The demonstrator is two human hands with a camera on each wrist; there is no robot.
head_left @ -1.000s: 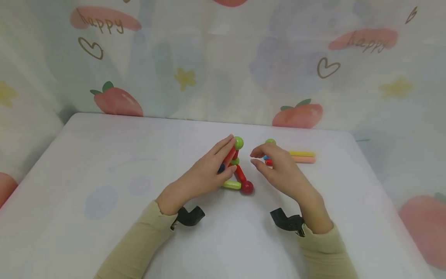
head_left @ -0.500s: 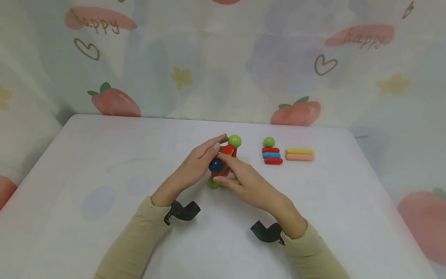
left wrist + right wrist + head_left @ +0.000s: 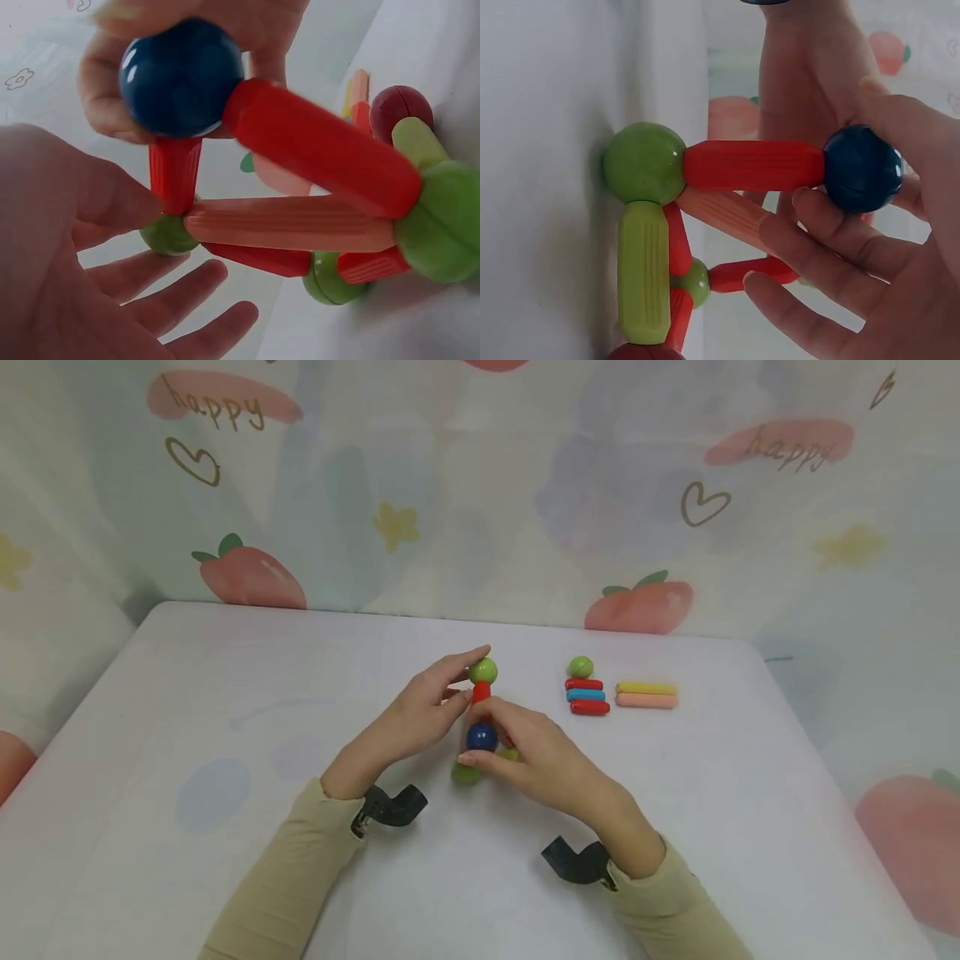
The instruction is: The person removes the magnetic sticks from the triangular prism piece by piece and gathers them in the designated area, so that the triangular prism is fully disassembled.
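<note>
A frame of toy building sticks and balls stands on the table between the hands. My right hand [image 3: 536, 747] pinches its dark blue ball [image 3: 862, 169] between thumb and fingers. My left hand [image 3: 408, 722] is at the far top corner, thumb and index finger pinching a green ball [image 3: 169, 234]; its other fingers extend loosely. Red sticks [image 3: 322, 146] join the blue ball to this green ball and to a lower green ball [image 3: 643, 163]. An orange stick [image 3: 292, 223] runs diagonally between the two green balls. A light green stick [image 3: 643, 274] leads to a dark red ball [image 3: 401, 112].
Right of the frame lie a loose green ball [image 3: 581, 667], two short red sticks and a blue stick [image 3: 585, 695]. Beside them are a yellow stick [image 3: 647, 688] and a peach stick [image 3: 647, 701]. A printed curtain hangs behind the white table [image 3: 300, 652].
My right hand has come left from beside the loose pieces and taken hold of the blue ball. The frame has turned, and my left hand has shifted from its side to the upper green ball.
</note>
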